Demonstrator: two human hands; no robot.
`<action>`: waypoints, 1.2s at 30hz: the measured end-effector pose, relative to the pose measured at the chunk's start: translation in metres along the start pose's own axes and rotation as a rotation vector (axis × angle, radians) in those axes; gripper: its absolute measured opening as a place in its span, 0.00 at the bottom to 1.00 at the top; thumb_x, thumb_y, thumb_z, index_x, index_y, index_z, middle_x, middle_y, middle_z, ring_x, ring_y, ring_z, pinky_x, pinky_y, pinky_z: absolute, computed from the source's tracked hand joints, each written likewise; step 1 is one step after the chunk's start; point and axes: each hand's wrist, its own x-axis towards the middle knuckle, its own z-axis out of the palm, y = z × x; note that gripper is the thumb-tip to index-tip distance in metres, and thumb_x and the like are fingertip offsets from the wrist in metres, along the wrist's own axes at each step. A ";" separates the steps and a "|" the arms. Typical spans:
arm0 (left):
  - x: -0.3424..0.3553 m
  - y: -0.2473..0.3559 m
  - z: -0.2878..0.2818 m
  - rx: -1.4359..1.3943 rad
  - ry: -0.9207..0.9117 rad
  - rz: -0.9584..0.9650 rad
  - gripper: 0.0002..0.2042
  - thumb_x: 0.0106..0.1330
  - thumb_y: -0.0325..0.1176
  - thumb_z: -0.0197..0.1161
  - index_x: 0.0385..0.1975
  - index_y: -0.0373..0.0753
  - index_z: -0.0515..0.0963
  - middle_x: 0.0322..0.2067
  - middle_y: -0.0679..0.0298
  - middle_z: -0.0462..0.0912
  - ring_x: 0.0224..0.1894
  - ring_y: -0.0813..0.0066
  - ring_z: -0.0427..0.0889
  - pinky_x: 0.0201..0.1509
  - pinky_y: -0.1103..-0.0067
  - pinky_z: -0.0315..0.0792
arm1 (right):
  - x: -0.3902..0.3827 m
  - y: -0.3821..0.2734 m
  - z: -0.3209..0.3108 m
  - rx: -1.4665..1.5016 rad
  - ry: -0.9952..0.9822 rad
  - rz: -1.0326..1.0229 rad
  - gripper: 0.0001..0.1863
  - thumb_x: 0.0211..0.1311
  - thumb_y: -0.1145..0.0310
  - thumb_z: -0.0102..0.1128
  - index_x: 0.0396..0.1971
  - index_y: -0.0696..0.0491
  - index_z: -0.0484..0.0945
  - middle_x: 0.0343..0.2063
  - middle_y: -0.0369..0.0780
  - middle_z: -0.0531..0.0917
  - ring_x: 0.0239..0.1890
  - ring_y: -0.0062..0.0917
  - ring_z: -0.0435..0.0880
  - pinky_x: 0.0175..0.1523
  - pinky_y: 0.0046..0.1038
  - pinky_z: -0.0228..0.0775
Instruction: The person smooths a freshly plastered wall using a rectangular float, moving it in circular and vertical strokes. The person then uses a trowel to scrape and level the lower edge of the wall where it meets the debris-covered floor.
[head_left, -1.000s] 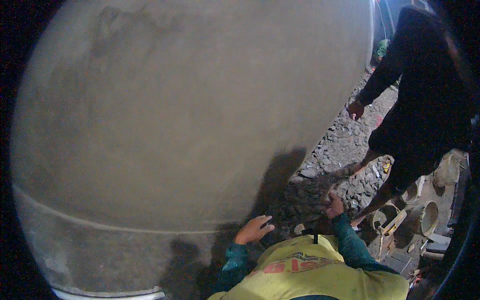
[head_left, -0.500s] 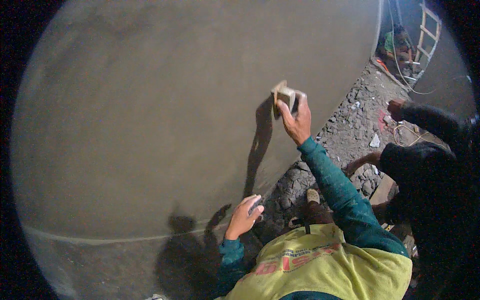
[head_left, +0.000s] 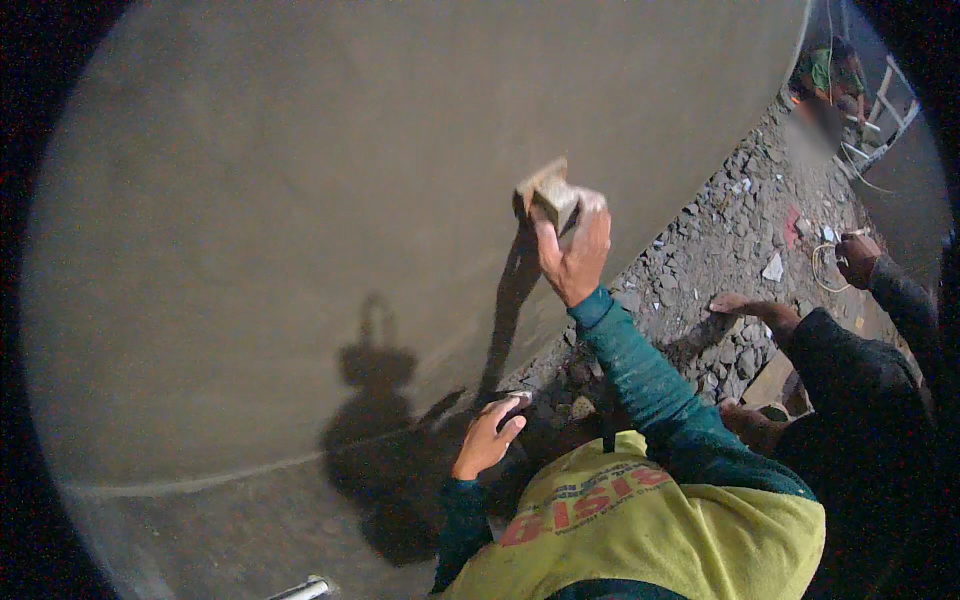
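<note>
Grey wall (head_left: 300, 220) hogs most of the view, rubble (head_left: 725, 235) along its right edge. Right hand (head_left: 575, 250) has a blocky tan float (head_left: 550, 195) pinched at the wall, left hand (head_left: 485, 442) kinda spread near its bottom edge.

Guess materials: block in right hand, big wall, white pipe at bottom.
Block in right hand: probably wood, matte; tan, squared edges, though foam is possible.
Wall: likely cement plaster, smooth, matte; grey-brown, faint smears.
Pipe: maybe plastic, smooth; white, bright highlight.
</note>
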 end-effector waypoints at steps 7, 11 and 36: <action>-0.021 -0.011 -0.024 0.103 -0.018 -0.062 0.27 0.76 0.49 0.61 0.65 0.34 0.76 0.63 0.45 0.78 0.67 0.47 0.75 0.72 0.63 0.66 | -0.066 0.031 -0.005 0.169 -0.028 0.459 0.23 0.72 0.57 0.66 0.55 0.58 0.75 0.48 0.48 0.83 0.51 0.42 0.84 0.57 0.38 0.74; -0.020 -0.021 -0.034 0.152 -0.006 0.038 0.27 0.76 0.49 0.61 0.65 0.33 0.76 0.63 0.44 0.78 0.67 0.46 0.75 0.73 0.63 0.66 | 0.025 0.001 -0.012 0.155 0.202 0.287 0.22 0.72 0.56 0.66 0.54 0.57 0.75 0.46 0.49 0.83 0.49 0.40 0.84 0.55 0.38 0.75; 0.000 -0.021 -0.051 0.148 -0.145 -0.002 0.28 0.76 0.50 0.61 0.63 0.31 0.77 0.61 0.42 0.80 0.66 0.45 0.77 0.72 0.62 0.67 | -0.082 0.162 0.051 0.144 0.278 0.939 0.28 0.73 0.48 0.60 0.53 0.62 0.75 0.49 0.56 0.82 0.52 0.52 0.81 0.56 0.45 0.73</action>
